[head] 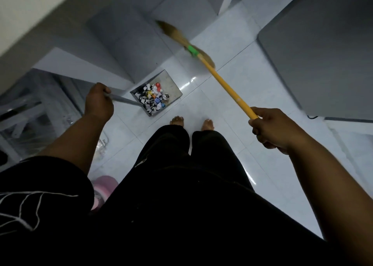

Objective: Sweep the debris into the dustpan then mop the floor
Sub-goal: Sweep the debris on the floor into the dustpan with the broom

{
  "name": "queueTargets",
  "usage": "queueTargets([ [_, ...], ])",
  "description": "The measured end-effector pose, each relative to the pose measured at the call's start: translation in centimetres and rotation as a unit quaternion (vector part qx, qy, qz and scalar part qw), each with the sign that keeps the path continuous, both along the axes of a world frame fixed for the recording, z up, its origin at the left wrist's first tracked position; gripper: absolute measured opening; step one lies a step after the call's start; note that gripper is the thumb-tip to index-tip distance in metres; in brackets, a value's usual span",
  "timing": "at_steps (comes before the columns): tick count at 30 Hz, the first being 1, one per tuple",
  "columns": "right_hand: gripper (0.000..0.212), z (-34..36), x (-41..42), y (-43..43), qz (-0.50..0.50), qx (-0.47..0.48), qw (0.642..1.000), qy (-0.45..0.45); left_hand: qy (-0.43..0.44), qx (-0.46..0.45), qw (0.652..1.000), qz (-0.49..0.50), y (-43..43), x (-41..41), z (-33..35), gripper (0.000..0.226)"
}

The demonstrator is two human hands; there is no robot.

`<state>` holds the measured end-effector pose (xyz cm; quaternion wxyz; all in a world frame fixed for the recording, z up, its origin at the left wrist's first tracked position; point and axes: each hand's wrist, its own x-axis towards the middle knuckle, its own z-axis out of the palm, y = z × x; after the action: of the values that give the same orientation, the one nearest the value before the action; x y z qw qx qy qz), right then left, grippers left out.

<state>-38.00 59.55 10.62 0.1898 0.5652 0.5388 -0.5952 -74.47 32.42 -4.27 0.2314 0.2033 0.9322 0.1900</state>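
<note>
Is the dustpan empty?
No, the dustpan holds a heap of debris, torn paper scraps and coloured caps.

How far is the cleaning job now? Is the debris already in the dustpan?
Sweeping looks done: the debris lies piled in the dustpan, and the visible floor shows no scraps. In hand: the left hand grips the dustpan's handle, the right hand grips the broom, its head away from the pan. Left: mopping; nothing for it is in view.

The left hand (99, 102), held forward and low, curls round the dustpan handle (125, 100); the right hand (270, 130), farther out, grips the broom handle (228, 86) at its end.
</note>
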Motion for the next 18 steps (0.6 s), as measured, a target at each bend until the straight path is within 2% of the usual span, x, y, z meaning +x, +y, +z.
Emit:
queueTargets([
  [1, 0.010, -0.5, -0.1, -0.5, -0.003, 0.000, 1.000, -0.010, 0.005, 0.001, 1.000, 0.001, -0.7, -0.1, 0.1, 0.022],
  [4, 0.021, -2.5, -0.6, -2.2, -0.023, -0.007, 0.999, -0.042, 0.012, 0.002, 1.000, 0.001, -2.6, -0.2, 0.1, 0.020],
  [9, 0.026, -5.5, -2.5, -5.8, -0.047, -0.076, 0.993, -0.073, 0.011, -0.006, 1.000, -0.016, -4.8, 1.3, -1.0, 0.023],
  [11, 0.023, -6.0, -3.3, -7.1, -0.068, -0.126, 0.988, -0.062, 0.015, -0.023, 1.000, -0.014, -5.1, 2.0, -1.5, 0.024],
  [15, 0.005, -5.0, -4.0, -7.6, -0.098, -0.206, 0.973, -0.027, 0.033, -0.026, 0.999, -0.008, -5.3, 2.6, -1.9, 0.027],
  [16, 0.005, -4.4, -3.9, -7.2, -0.091, -0.214, 0.972, -0.022, 0.032, -0.027, 0.999, -0.002, -5.3, 2.6, -1.9, 0.027],
  [18, 0.019, -2.9, -3.6, -6.3, -0.074, -0.218, 0.973, -0.009, 0.025, -0.033, 0.999, 0.016, -5.4, 2.6, -1.9, 0.026],
])
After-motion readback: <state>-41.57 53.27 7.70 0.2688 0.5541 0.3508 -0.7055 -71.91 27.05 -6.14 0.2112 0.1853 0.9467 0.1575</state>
